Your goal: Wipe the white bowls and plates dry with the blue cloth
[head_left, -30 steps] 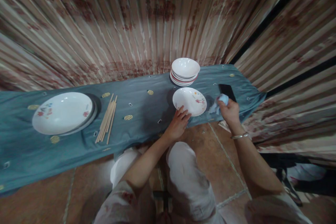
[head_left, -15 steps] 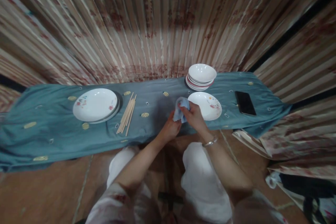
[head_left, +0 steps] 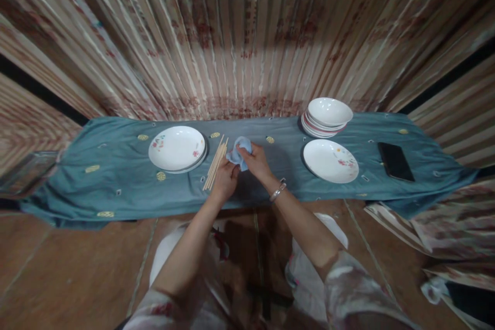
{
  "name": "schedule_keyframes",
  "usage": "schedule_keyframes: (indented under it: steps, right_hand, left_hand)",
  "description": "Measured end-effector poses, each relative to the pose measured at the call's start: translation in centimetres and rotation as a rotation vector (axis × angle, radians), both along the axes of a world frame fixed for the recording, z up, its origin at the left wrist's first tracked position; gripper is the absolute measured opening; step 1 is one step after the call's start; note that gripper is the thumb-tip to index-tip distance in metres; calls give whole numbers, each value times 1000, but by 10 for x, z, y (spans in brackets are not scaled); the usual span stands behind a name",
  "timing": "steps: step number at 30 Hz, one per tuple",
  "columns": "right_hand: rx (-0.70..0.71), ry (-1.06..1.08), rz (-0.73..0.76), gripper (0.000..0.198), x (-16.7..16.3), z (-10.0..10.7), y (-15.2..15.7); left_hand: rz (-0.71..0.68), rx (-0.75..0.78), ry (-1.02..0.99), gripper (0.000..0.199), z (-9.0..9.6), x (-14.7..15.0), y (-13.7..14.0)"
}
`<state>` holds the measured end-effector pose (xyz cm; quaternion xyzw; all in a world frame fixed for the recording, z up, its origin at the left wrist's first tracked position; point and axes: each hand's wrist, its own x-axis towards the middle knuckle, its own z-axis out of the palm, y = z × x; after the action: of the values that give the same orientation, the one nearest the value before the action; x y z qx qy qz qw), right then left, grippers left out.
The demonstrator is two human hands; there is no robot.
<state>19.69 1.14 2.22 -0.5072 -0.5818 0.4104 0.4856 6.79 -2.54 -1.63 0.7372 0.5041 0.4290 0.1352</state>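
Cloth [head_left: 238, 152] sits mid-frame, pinched between right hand [head_left: 255, 161] and left hand [head_left: 224, 179] — chopsticks [head_left: 215, 169] lie just left, long axis running upward-right.

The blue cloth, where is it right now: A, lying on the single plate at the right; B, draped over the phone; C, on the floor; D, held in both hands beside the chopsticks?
D: both the left hand and the right hand grip the blue cloth, just right of the chopsticks.

surface: teal cloth [head_left: 127, 193] | on it: plates [head_left: 177, 148], chopsticks [head_left: 215, 170], bowl stack [head_left: 328, 116], plate [head_left: 330, 161], phone [head_left: 395, 161]
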Motion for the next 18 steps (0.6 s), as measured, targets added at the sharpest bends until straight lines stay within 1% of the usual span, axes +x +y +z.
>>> schedule_keyframes:
  steps: [2,4,6,8,11,13,16,18]
  right_hand:
    - [-20,-66,-6,25,-18,-3,9]
    - [-45,-200,2,20,-36,-3,18]
    - [-50,-356,45,18,-53,0,25]
    - [-42,-496,92,19,-68,4,31]
    - [-18,-655,120,25,-87,9,36]
    - [-4,-732,129,30,-96,11,39]
    - [-8,-808,151,34,-105,11,43]
    - [-23,-832,152,35,-108,11,45]
  left_hand:
    - [67,29,-81,27,7,-24,1]
    - [131,36,-99,28,13,-48,1]
    - [240,43,-152,28,16,-70,0]
    - [333,61,-208,37,16,-89,-1]
    - [430,92,-283,60,13,-111,0]
    - [512,67,-349,71,11,-122,2]
    - [674,-41,-482,79,6,-137,5]
    - [678,-86,-548,78,3,-144,8]
